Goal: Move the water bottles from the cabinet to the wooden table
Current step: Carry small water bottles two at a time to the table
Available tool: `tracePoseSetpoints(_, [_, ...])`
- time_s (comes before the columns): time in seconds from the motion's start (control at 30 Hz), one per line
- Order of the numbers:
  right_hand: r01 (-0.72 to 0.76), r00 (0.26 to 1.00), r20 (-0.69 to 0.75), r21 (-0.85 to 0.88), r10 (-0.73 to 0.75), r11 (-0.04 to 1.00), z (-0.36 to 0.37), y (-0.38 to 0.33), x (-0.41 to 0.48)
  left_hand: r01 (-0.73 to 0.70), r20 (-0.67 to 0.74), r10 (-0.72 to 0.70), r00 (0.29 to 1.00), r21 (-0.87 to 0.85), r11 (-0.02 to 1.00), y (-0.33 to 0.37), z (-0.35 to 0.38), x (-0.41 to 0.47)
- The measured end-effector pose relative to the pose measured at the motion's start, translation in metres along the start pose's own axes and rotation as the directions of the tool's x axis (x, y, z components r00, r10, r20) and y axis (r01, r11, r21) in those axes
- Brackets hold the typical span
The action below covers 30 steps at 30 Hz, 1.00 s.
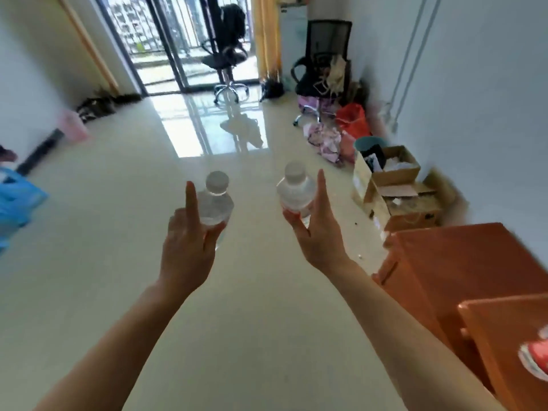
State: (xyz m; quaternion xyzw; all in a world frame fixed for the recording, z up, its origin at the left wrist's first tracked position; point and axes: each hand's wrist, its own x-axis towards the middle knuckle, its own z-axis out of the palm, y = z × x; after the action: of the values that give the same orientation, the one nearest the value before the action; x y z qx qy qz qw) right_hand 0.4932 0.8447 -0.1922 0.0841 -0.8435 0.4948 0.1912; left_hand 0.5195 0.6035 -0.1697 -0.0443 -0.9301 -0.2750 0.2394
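Observation:
I hold two clear plastic water bottles with pale caps out in front of me, above the cream tiled floor. My left hand [189, 250] grips the left water bottle [216, 200] from below, index finger pointing up beside it. My right hand [317, 232] grips the right water bottle [296, 189] the same way. Both bottles stand roughly upright, caps toward me. An orange-brown wooden piece of furniture [450, 262] stands at the lower right, close to my right forearm; I cannot tell whether it is the cabinet or the table.
Open cardboard boxes [397, 191] and a teal bin [369, 146] line the right wall, with bags and clothes beyond. Two office chairs [228, 54] stand at the far end by a glass balcony door. A blue object [17, 203] lies at the left edge.

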Motion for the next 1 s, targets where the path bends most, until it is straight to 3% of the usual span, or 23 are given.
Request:
tracePoseSetpoints(0.17, [0.298,0.945,0.136,0.018,-0.298,0.954,0.136,-0.093,0.081,0.138,-0.294,-0.094,0.951,0.131,0.982,-0.114,-0.116,0.054])
tracePoseSetpoints(0.37, [0.565,0.806,0.182,0.047,-0.563,0.824,0.274,-0.138,0.179,0.253,-0.469,-0.097,0.878,0.281,0.926,-0.214,-0.166,0.107])
tracePoseSetpoints(0.53, [0.647,0.716,0.231,0.136,-0.659,0.75,0.384,-0.151,0.267,0.33,-0.478,-0.094,0.873,0.438,0.836,-0.292,-0.179,0.161])
tracePoseSetpoints(0.67, [0.684,0.644,0.284,0.202,-0.71,0.701,0.47,-0.18,0.329,0.428,-0.557,-0.106,0.824,0.489,0.76,-0.338,-0.203,0.2])
tracePoseSetpoints(0.83, [0.703,0.583,0.319,0.264,-0.747,0.661,0.582,-0.224,0.367,0.521,-0.564,-0.121,0.817,0.631,0.575,-0.427,-0.236,0.219])
tracePoseSetpoints(1.0, [0.777,0.471,0.383,0.246,-0.795,0.579,0.707,-0.251,0.384,0.605,-0.599,-0.162,0.784,0.68,0.415,-0.533,-0.261,0.227])
